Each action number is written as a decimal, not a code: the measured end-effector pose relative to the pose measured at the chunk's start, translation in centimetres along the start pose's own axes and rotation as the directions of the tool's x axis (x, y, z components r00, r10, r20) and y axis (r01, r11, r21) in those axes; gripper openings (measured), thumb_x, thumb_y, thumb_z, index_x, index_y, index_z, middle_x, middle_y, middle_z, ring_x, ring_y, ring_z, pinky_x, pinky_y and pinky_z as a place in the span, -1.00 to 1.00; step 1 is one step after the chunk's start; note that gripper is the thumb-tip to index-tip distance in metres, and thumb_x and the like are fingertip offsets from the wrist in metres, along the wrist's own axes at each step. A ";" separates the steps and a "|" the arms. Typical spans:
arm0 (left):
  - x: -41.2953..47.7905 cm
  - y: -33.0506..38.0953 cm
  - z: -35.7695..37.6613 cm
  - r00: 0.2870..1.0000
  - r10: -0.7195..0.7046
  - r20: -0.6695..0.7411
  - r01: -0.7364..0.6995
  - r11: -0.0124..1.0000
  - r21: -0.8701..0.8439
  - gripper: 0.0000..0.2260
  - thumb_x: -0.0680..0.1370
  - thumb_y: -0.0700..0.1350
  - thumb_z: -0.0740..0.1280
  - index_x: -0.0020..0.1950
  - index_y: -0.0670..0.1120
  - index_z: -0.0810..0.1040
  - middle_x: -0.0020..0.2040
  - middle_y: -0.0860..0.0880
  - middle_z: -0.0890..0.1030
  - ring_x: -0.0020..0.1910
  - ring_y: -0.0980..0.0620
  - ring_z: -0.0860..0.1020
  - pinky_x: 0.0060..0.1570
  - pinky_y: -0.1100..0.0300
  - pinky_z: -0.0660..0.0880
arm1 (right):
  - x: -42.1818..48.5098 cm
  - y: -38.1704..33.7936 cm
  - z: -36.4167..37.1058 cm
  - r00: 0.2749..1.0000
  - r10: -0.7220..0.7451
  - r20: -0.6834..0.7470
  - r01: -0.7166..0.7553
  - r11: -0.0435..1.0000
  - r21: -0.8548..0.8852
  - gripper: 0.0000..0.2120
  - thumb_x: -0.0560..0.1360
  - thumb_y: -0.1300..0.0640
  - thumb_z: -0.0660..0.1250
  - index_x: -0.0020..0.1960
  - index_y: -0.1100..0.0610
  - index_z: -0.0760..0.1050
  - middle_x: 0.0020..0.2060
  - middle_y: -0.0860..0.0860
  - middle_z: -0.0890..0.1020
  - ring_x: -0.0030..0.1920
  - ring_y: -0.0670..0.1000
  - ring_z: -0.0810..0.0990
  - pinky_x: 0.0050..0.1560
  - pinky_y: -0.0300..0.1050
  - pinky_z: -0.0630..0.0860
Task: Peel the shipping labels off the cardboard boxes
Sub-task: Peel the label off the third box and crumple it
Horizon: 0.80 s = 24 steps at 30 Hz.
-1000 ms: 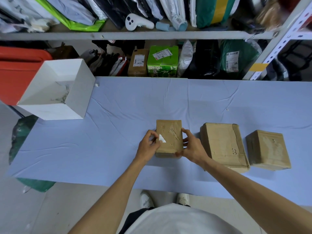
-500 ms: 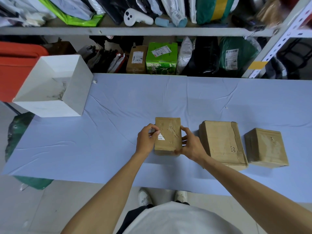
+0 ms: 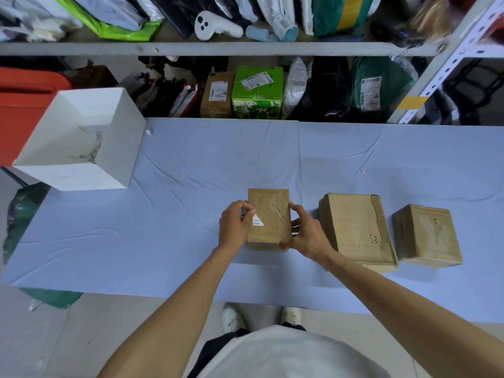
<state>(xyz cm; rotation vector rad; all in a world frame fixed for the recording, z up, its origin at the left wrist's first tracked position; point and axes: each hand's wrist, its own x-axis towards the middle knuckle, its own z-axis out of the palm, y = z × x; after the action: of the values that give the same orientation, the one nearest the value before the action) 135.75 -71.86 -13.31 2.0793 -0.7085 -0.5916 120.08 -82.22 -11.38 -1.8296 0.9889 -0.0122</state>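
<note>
A small brown cardboard box [image 3: 271, 211] sits on the blue table cloth [image 3: 191, 214] near the front edge. A white triangular scrap of shipping label [image 3: 257, 221] sticks to its top left side. My left hand [image 3: 234, 226] pinches the label's edge with curled fingers. My right hand [image 3: 304, 233] grips the box's right side and front corner. Two more cardboard boxes stand to the right: a larger one [image 3: 354, 227] and a smaller one [image 3: 425, 236], with no label visible on their tops.
An open white box [image 3: 109, 159] with scraps inside sits at the table's left end. Behind the table a metal shelf [image 3: 218, 49] holds bags and labelled parcels, among them a green carton [image 3: 256, 94]. A red bin [image 3: 21, 105] stands far left.
My left hand has moved onto the label's left edge and covers more of it. The right hand keeps its hold on the box; the view has shifted slightly.
</note>
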 end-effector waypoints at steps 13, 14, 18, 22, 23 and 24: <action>0.4 0.6 -0.1 0.999 -0.005 0.038 0.001 0.994 0.110 -0.86 0.57 -0.12 0.30 -0.06 -0.16 0.59 0.21 -0.06 0.55 0.13 -0.06 0.56 0.15 0.04 0.48 | -0.1 -0.1 -0.1 1.000 -0.006 0.005 0.006 1.000 0.001 -0.03 0.24 0.20 0.62 0.49 0.02 0.14 -0.01 -0.04 0.54 -0.06 -0.07 0.57 -0.09 -0.23 0.50; 0.3 0.5 -0.1 0.999 -0.023 0.038 0.020 0.996 0.084 -0.86 0.57 -0.10 0.31 -0.04 -0.16 0.59 0.22 -0.04 0.56 0.10 -0.05 0.57 0.13 0.04 0.49 | -0.1 -0.1 -0.1 1.000 -0.006 0.004 0.006 1.000 0.001 -0.03 0.24 0.20 0.62 0.49 0.01 0.14 0.00 -0.04 0.54 -0.06 -0.07 0.57 -0.10 -0.24 0.50; -0.1 0.3 -0.4 0.994 -0.086 0.060 0.090 0.994 -0.067 -0.96 0.54 -0.12 0.36 -0.08 -0.06 0.55 0.22 0.01 0.55 -0.01 -0.03 0.62 0.05 0.08 0.54 | -0.1 -0.1 0.0 1.000 0.003 0.009 -0.003 1.000 0.003 -0.02 0.24 0.20 0.62 0.49 0.00 0.13 0.01 -0.02 0.53 -0.04 -0.06 0.56 -0.08 -0.22 0.49; -0.6 0.7 -0.9 0.993 -0.070 0.096 0.089 0.974 -0.207 -0.86 0.48 -0.26 0.41 0.00 -0.12 0.54 0.02 0.10 0.57 -0.12 0.09 0.63 -0.19 0.43 0.48 | -0.1 -0.2 -0.1 1.000 0.002 0.009 -0.002 1.000 0.011 -0.02 0.24 0.22 0.62 0.50 0.01 0.13 0.01 -0.02 0.53 -0.05 -0.06 0.56 -0.09 -0.23 0.49; -0.7 0.9 -1.0 0.994 -0.066 0.093 0.085 0.972 -0.220 -0.83 0.48 -0.29 0.41 0.03 -0.13 0.54 0.00 0.12 0.55 -0.11 0.12 0.61 -0.23 0.50 0.46 | -0.2 -0.2 -0.1 1.000 0.001 0.009 -0.001 1.000 0.012 -0.02 0.25 0.22 0.61 0.50 0.01 0.14 0.00 -0.02 0.53 -0.05 -0.06 0.56 -0.09 -0.23 0.49; -0.8 0.9 -1.0 0.994 -0.067 0.085 0.084 0.971 -0.226 -0.81 0.47 -0.30 0.42 0.05 -0.14 0.54 0.01 0.12 0.54 -0.10 0.13 0.61 -0.24 0.53 0.45 | -0.2 -0.2 -0.1 1.000 0.001 0.010 -0.001 1.000 0.012 -0.03 0.25 0.23 0.61 0.50 0.01 0.14 0.00 -0.02 0.53 -0.06 -0.06 0.56 -0.09 -0.23 0.49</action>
<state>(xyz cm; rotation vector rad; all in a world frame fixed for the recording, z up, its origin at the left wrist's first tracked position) 135.60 -71.22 -11.92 1.8832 -0.5768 -0.7628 120.04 -82.14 -11.16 -1.8165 0.9809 -0.0089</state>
